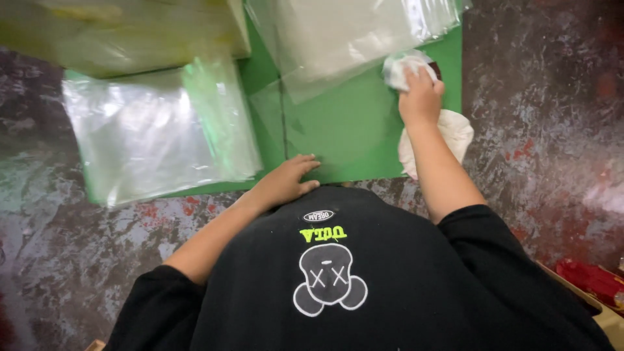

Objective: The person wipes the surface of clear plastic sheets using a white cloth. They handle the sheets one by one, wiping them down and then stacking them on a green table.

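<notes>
A green board (pixel 351 130) lies on the floor in front of me. My right hand (pixel 421 96) grips a crumpled white cloth (pixel 403 66) near the board's far right corner, at the edge of a stack of clear plastic bags (pixel 344 36). More white cloth (pixel 452 130) lies beside my right forearm at the board's right edge. My left hand (pixel 286 182) rests flat on the board's near edge, fingers spread, holding nothing. My black printed shirt (pixel 338 273) fills the bottom of the view.
A second stack of clear plastic bags (pixel 153 133) lies on the left part of the green surface. A yellowish wrapped bundle (pixel 123 32) sits at the top left. Mottled grey floor with red stains (pixel 546 130) surrounds everything. A red object (pixel 591 276) shows at lower right.
</notes>
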